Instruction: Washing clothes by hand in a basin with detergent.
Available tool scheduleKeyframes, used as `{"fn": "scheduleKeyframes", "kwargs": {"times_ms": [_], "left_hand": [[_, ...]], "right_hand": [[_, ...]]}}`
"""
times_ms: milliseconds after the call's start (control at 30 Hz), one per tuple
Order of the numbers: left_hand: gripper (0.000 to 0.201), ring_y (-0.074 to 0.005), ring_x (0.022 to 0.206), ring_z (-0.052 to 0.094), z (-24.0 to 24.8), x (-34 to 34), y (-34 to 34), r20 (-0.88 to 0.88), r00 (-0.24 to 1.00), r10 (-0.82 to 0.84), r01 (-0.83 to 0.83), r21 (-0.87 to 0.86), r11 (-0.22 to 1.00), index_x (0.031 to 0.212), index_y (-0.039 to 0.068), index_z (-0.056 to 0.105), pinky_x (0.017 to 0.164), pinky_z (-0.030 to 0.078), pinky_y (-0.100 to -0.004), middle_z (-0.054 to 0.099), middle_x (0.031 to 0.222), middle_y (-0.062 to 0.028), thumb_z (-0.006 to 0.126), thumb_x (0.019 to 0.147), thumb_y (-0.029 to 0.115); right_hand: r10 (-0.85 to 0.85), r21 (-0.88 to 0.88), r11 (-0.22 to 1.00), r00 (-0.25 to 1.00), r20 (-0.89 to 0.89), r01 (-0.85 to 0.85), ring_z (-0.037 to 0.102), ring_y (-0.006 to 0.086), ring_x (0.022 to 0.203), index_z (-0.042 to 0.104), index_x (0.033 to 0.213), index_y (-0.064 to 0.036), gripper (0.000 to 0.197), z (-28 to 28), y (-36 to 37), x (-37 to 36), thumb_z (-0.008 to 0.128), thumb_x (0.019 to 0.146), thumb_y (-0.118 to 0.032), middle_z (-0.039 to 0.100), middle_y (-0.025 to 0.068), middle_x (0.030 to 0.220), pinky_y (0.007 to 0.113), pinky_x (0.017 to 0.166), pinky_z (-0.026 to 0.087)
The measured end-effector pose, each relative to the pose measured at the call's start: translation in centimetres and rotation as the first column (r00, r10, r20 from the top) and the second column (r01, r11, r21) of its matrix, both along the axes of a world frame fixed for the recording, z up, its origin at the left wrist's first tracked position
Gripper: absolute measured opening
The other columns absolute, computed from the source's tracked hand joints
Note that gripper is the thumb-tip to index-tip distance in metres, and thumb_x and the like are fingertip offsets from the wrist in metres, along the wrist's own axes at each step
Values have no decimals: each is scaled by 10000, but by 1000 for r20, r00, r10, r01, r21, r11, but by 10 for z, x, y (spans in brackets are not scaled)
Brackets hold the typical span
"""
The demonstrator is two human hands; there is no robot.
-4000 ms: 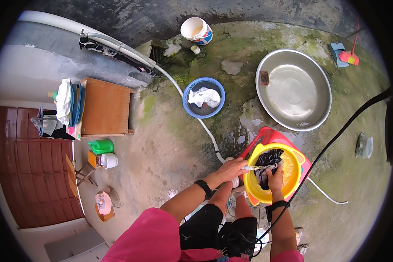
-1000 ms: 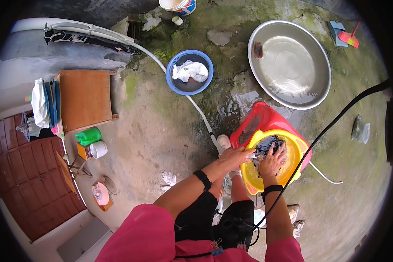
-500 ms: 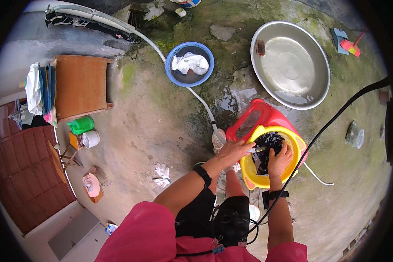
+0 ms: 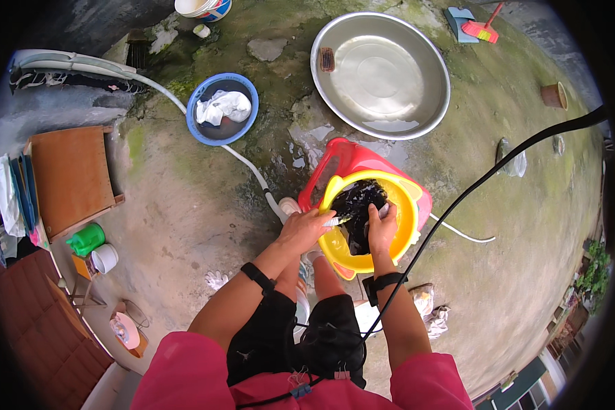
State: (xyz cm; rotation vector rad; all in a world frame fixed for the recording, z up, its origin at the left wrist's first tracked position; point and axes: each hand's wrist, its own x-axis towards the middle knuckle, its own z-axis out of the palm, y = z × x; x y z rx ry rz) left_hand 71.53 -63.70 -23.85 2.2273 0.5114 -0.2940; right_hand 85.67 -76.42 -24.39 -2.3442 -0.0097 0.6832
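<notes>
A yellow basin (image 4: 408,219) with ear-like corners rests on a red plastic stool (image 4: 359,158). Dark wet cloth (image 4: 357,203) lies in water inside it. My left hand (image 4: 304,231) is at the basin's left rim, closed round a small white striped tool (image 4: 336,221) with a yellow-green tip, its exact kind unclear. That tip points at the cloth. Inside the basin's right side, my right hand (image 4: 383,231) grips the black cloth with curled fingers. A pale patch shows by those fingers; I cannot make out what it is.
Beyond the stool stand a large metal basin (image 4: 436,102) with a brown brush (image 4: 327,59) in it and a blue basin (image 4: 251,126) holding white cloth. A grey hose (image 4: 242,160) crosses the wet floor. One black cable (image 4: 488,175) hangs across the view at right.
The whole view has swung, so most floor objects sit further left in the picture. My right hand's fingers have curled in on the black cloth; the left still holds the white tool.
</notes>
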Motion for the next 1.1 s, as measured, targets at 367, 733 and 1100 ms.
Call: {"fn": "scheduleKeyframes", "kwargs": {"times_ms": [367, 733, 1100], "left_hand": [[361, -304, 829, 580, 8, 4, 6, -52, 998, -43, 42, -20, 999, 1125, 130, 516, 685, 470, -389, 564, 1002, -128, 578, 774, 189], [348, -310, 834, 577, 8, 2, 9, 17, 999, -31, 32, -49, 998, 1103, 108, 513, 707, 471, -387, 573, 990, -113, 585, 771, 182], [335, -299, 938, 541, 7, 4, 8, -48, 999, 1, -6, -101, 995, 1101, 104, 541, 773, 441, -367, 571, 1041, -120, 578, 772, 153]], "right_hand": [[404, 63, 901, 884, 237, -429, 582, 308, 751, 459, 1161, -59, 450, 55, -21, -8, 586, 743, -166, 590, 145, 885, 358, 661, 469], [658, -481, 638, 750, -66, -602, 179, 407, 1253, 247, 1344, -191, 810, -2, -8, -35, 642, 685, -448, 161, 159, 1393, 593, 925, 241], [685, -476, 621, 726, -56, -623, 169, 416, 1255, 304, 1314, -245, 638, -27, -2, -16, 595, 751, -319, 173, 152, 1390, 586, 946, 230]]}}
